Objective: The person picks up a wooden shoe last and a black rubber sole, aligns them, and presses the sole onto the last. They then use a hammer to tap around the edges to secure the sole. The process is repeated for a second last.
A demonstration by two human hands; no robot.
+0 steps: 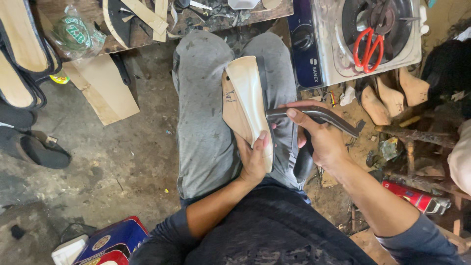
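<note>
Seated worker seen from above, a shoe last (248, 105) with a pale insole resting on the grey-trousered lap (203, 122). The left hand (254, 159) cups the near end of the last, thumb pressed against the insole's edge, fingers wrapped behind it. The right hand (321, 137) is closed round a dark curved tool (314, 117), thumb laid along its top; the tool's tip meets the right edge of the last.

Packages and labels, placed from the last: a clear bag (73, 32) with a round green label lies far to its upper left on a wooden board (142, 29); a blue-and-red carton (115, 243) sits at lower left beside a small white box (68, 251); a red can (416, 197) with a metal end lies at lower right. A silver single-burner stove (363, 41), dark blue front panel lettered in white, stands at upper right, red-handled scissors (368, 49) on its burner.

Surroundings: a stained, cracked concrete floor (117, 167) to the left of the last, with a tan card sheet (100, 88) and dark sandals (34, 142); to the right, bare earth littered with wooden lasts (392, 98) and scraps.
</note>
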